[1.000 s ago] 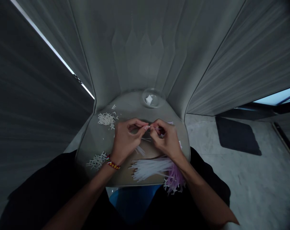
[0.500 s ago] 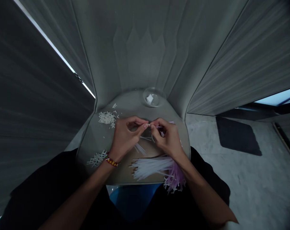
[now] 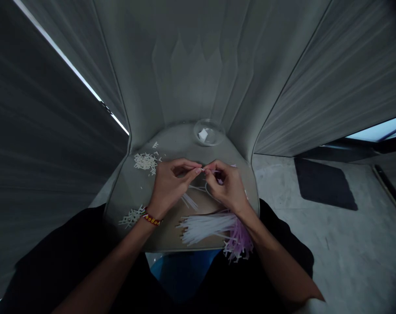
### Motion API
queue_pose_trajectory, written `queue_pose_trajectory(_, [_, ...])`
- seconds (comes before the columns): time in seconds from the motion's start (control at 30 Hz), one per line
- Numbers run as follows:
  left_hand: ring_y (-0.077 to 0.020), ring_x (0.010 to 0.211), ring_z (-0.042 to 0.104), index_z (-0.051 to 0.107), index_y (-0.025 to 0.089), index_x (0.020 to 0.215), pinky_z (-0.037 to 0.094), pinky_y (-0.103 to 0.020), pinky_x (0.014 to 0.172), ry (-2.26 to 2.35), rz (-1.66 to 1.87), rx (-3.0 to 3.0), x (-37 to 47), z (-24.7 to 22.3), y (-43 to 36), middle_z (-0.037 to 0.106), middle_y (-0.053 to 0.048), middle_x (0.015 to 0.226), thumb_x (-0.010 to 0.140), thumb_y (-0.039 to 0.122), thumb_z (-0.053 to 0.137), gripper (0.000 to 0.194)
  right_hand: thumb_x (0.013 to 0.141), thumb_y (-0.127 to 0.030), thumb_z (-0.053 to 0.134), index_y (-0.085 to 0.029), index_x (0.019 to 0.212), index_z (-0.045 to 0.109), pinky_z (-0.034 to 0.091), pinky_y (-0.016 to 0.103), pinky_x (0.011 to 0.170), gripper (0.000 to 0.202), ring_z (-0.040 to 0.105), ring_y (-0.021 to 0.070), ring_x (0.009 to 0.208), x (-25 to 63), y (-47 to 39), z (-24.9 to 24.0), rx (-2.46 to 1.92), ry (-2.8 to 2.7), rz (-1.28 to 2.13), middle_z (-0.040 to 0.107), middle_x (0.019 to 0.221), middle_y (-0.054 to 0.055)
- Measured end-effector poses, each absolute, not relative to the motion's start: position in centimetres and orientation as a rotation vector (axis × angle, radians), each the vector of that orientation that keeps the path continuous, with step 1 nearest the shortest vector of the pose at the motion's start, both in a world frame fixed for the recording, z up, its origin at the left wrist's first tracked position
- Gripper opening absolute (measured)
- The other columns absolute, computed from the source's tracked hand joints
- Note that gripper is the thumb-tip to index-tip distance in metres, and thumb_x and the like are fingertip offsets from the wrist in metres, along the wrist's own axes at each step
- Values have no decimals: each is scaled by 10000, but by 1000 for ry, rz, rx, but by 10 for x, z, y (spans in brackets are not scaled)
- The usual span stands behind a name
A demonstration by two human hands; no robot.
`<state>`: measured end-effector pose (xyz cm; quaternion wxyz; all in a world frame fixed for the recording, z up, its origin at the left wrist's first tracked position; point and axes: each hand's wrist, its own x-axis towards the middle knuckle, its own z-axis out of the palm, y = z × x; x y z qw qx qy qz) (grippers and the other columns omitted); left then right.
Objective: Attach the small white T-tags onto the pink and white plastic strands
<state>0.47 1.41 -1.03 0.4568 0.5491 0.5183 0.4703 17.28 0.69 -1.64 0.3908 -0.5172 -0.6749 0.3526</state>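
Note:
My left hand [image 3: 170, 185] and my right hand [image 3: 226, 188] meet fingertip to fingertip over the middle of a small round table [image 3: 181, 148]. Both pinch one thin white strip [image 3: 203, 170] between thumb and forefinger. The left wrist wears a beaded bracelet [image 3: 151, 219]. Just below the hands lies a bundle of long white strips [image 3: 204, 226], with pale purple strips [image 3: 238, 244] fanned out at its right end over the table's near edge.
Short cut white pieces lie in a heap [image 3: 145, 161] at the back left and another heap [image 3: 130, 216] at the front left. A clear shallow dish [image 3: 209, 132] with a white scrap stands at the far edge. Grey curtains close in behind; stone floor lies to the right.
Both hands stay pinched together at the table's middle; the fingers shifted only slightly along the strip.

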Motion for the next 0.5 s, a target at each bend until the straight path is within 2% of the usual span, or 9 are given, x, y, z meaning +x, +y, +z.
queue_pose_trajectory(0.5, [-155, 737, 730, 774, 175, 807, 581, -249, 706, 1292, 1165, 1394, 6, -15, 14, 786, -43, 810, 789, 206, 801, 45, 943, -220, 571, -192, 871, 673, 371, 243, 578, 128, 523, 100, 567, 174, 6, -10, -1317, -1862, 787, 634, 690, -27])
